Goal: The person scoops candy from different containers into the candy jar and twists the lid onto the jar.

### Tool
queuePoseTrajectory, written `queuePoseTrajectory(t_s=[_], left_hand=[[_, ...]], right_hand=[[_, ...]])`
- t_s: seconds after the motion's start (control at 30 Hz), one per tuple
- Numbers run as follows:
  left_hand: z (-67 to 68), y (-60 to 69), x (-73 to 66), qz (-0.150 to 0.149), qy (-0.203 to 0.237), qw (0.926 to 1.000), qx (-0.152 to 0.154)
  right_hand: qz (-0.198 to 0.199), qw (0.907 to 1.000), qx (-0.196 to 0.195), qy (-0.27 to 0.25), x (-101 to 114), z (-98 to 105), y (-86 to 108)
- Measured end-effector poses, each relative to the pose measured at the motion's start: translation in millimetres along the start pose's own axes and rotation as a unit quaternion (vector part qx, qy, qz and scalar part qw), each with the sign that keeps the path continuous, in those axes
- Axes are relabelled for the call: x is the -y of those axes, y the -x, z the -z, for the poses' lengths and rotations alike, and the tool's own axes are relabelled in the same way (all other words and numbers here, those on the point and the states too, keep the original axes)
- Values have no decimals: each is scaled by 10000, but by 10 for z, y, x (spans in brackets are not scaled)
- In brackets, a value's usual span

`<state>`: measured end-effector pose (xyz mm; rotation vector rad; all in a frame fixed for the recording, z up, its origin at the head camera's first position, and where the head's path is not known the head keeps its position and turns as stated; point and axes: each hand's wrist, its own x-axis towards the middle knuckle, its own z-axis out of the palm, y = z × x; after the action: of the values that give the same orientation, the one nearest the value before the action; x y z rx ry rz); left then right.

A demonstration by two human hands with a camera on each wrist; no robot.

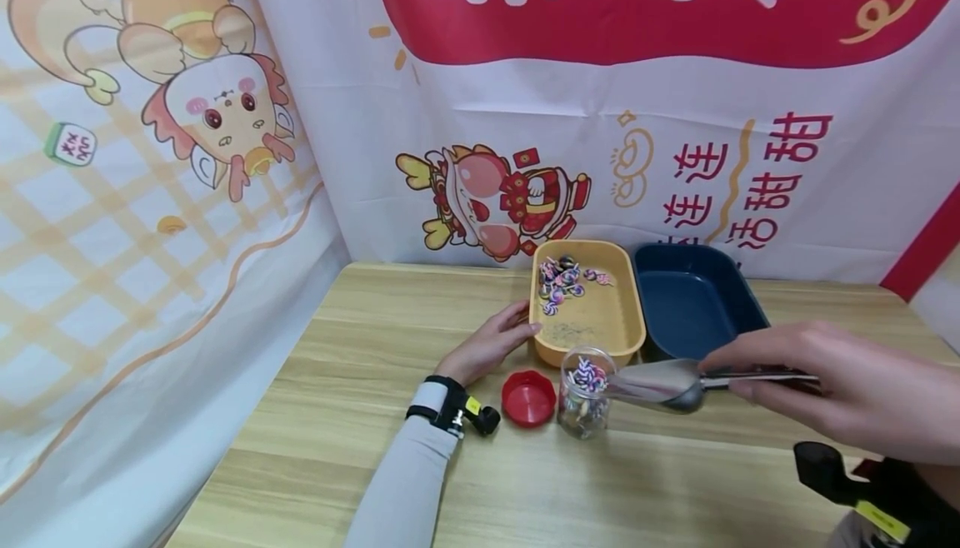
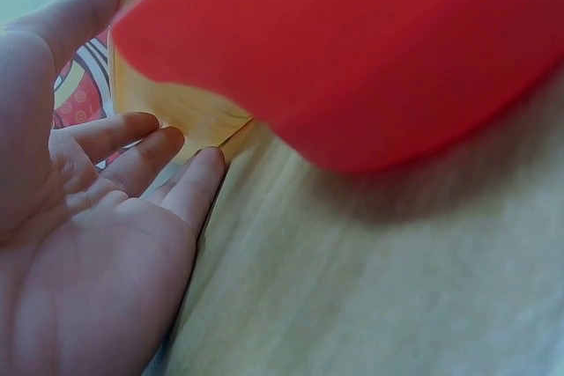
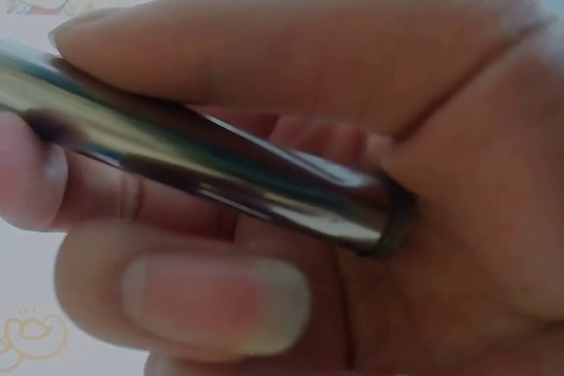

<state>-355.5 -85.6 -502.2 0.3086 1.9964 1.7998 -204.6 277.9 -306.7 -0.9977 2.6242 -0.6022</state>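
My right hand (image 1: 832,381) grips the handle of a metal scoop (image 1: 660,383); the right wrist view shows fingers and thumb around the shiny handle (image 3: 264,173). The scoop's front end meets the mouth of a clear jar (image 1: 583,415). Striped, swirl-patterned candy-like pieces (image 1: 587,375) fill the jar up towards its mouth. My left hand (image 1: 491,340) touches the left side of a yellow bin (image 1: 626,323), its fingers fairly straight against the outer wall. In that bin lie more swirl pieces (image 1: 558,286), mostly at the back left.
A red scalloped lid (image 1: 528,399) lies left of the jar and blocks much of the left wrist view. The dark blue bin (image 1: 693,306) stands right of the yellow one. Behind the wooden table (image 1: 315,415) hangs a printed cloth (image 1: 480,98).
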Motion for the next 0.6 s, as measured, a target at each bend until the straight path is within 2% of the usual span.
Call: queuePoseTrajectory(t_s=[0.1,0.27,0.43,0.6], left_hand=[[4,-3,5,-137,41,9999,50],[10,-7,17,-206,21,9997,116],[11,-9,39,-245,10,9996,124],[13,-16,39,-299,30,9995,121]], right_hand=[[-143,9996,-237,89,-19,14,28],[-817,9943,-587,363,-13,47,-55],[-1257,9898,-560,374,-60,57,-357],[-992,9936,-450,302,-224,1,-746]])
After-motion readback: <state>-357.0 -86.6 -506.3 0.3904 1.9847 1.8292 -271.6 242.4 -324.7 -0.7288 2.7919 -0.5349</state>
